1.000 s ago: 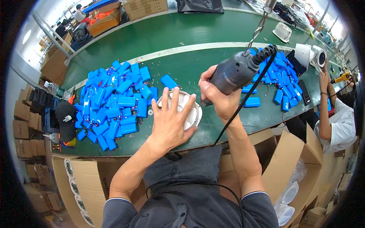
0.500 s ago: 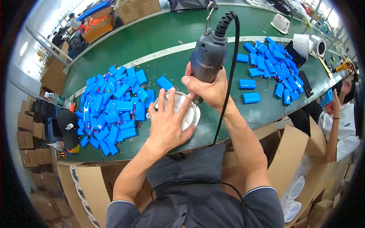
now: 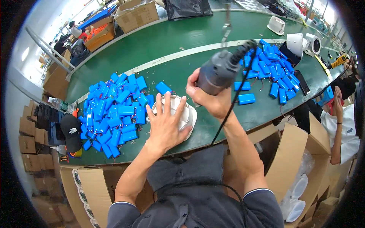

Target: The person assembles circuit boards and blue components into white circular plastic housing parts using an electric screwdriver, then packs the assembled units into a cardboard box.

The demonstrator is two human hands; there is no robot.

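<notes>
My left hand [image 3: 165, 123] lies with fingers stretched and spread over a round white plastic housing [image 3: 192, 117] on the table. Its palm hides much of the housing. In my right hand [image 3: 215, 99] is a dark grey electric screwdriver [image 3: 217, 74], gripped with the fingers wrapped round its body. The screwdriver is tilted, to the right of the housing and apart from it; its tip is hidden by the hand. A black cable [image 3: 232, 102] runs down from its top, and a metal hook [image 3: 226, 32] hangs above. A single blue battery pack [image 3: 163, 87] lies just beyond the left fingertips.
Heaps of blue battery packs lie left [image 3: 110, 114] and right [image 3: 275, 68] on the green table [image 3: 182, 70]. White housings [image 3: 295, 43] and a black phone [image 3: 302, 82] are at right. A black cap [image 3: 71, 133] sits at the left edge. A co-worker's arm [image 3: 336, 125] shows at far right.
My right hand has drawn the screwdriver away from the housing, up and to the right, and it now leans over. My left hand stays spread on the housing. The view has shifted slightly.
</notes>
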